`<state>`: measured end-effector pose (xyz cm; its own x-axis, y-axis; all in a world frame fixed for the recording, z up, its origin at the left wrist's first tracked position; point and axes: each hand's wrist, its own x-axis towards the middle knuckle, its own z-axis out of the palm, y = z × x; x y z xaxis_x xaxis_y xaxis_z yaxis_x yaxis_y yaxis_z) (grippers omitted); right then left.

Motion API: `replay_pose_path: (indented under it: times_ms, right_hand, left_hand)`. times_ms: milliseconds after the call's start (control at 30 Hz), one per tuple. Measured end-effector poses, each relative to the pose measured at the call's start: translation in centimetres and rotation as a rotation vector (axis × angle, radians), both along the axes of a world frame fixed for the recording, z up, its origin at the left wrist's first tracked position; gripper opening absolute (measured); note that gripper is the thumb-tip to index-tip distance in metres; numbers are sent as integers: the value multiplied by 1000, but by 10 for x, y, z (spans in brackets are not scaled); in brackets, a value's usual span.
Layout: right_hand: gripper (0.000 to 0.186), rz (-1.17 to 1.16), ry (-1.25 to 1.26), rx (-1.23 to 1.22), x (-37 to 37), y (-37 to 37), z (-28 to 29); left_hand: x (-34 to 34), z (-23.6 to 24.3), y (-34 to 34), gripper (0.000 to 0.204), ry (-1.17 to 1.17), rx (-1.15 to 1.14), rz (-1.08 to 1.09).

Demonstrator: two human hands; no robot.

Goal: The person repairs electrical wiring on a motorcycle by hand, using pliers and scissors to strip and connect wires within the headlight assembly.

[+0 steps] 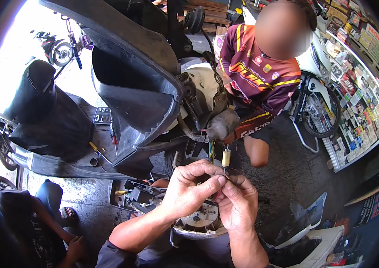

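My left hand and my right hand meet in front of me, fingertips pinched together. Between them shows a thin reddish wire, partly hidden by the fingers. Just above the fingertips is a pale yellow cylinder on a thin metal rod; whether I touch it cannot be told. Behind it hangs a bundle of coloured wires, under a grey rounded part of the stripped motorbike front. Below my hands lies a whitish round housing.
Across from me a person in a maroon jersey sits close to the wires. A yellow-handled screwdriver lies on the black motorbike body. Another person is at lower left. A glass display case and white panels are right.
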<state>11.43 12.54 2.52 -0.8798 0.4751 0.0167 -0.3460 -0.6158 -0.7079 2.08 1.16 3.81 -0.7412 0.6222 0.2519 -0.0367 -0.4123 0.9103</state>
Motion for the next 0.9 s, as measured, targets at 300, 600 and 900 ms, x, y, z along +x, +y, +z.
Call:
replay_pose_path:
  times_ms: [300,600,900]
  right_hand:
    - [30,-403,105,1534,4,44,42]
    - [28,-131,484,2151,-17,77,89]
    - [23,-175,509,2025,-17,83,71]
  left_hand:
    - [-3,12,-5,15,73,-159,-95]
    - [1,19,-2,17,217,-287,-17]
    - [5,15,2,17,-104,-204,-185]
